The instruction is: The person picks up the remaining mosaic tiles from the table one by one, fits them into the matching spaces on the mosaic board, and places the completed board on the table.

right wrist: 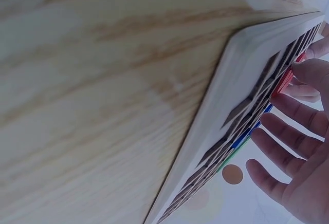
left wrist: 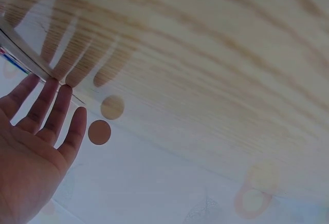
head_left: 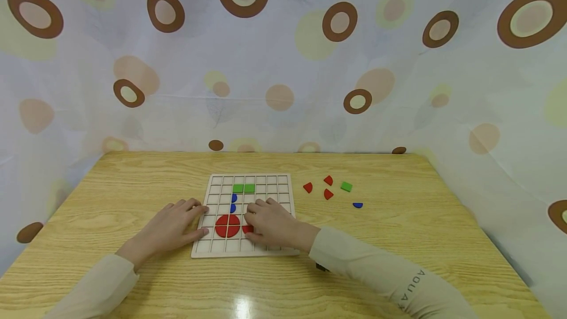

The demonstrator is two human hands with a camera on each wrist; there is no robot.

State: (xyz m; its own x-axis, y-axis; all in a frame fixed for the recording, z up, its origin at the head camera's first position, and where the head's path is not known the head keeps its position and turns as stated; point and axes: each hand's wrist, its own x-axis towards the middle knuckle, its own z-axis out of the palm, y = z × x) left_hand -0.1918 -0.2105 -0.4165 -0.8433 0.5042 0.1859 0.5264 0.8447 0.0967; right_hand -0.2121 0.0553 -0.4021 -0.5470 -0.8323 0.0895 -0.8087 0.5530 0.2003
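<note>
Along the left edge of the gridded board (head_left: 203,246), the left hand (head_left: 174,224) rests relaxed, holding nothing. The right hand (head_left: 271,221) has thumb and forefinger at a red piece (head_left: 246,229) there, pinching or not I cannot tell; blue pieces (head_left: 234,198) and green squares (head_left: 238,188) sit beyond, loose pieces (head_left: 328,180) on the desk (head_left: 146,176).

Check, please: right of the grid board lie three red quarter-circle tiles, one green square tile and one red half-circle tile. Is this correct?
Not quite: that half-circle tile is blue, as the head view shows. The red quarter-circle tiles and green square tile are correct.
</note>
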